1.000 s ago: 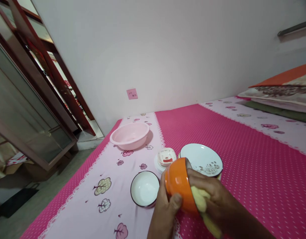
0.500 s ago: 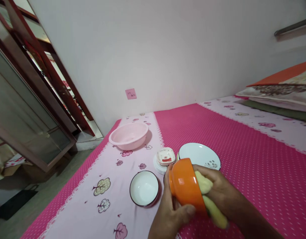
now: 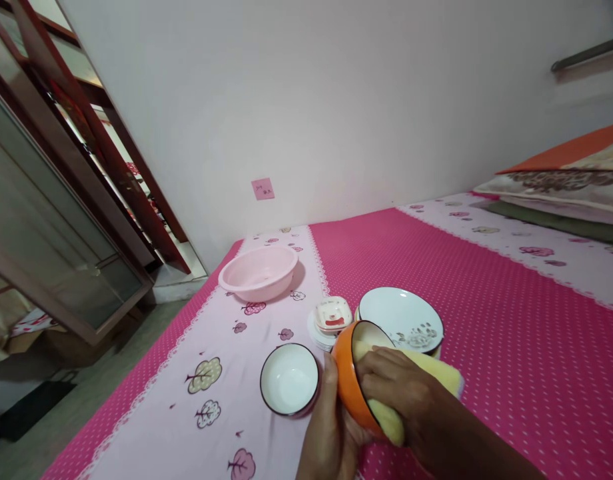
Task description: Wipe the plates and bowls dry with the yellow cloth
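An orange bowl (image 3: 347,377) with a white inside and dark rim is tilted on its side, its mouth facing right. My left hand (image 3: 331,423) grips it from the left and below. My right hand (image 3: 399,383) presses a yellow cloth (image 3: 439,373) into the bowl's mouth, the fingertips partly inside. To the left lies a white bowl (image 3: 289,379) with a dark rim, upright on the bedspread. Just behind the orange bowl sit small square dishes (image 3: 332,313) on a stack of white saucers (image 3: 318,339), and a white plate (image 3: 400,313) with a grey flower print.
A pink basin (image 3: 259,273) stands further back near the wall. The bedspread (image 3: 366,253) is pink with tree prints. Folded bedding and pillows (image 3: 571,180) lie at the far right. A doorway with a glass-paned door (image 3: 61,220) is at the left.
The orange bowl has turned so its inside shows. My right hand has moved from behind its rim to its mouth, and more of the yellow cloth is visible.
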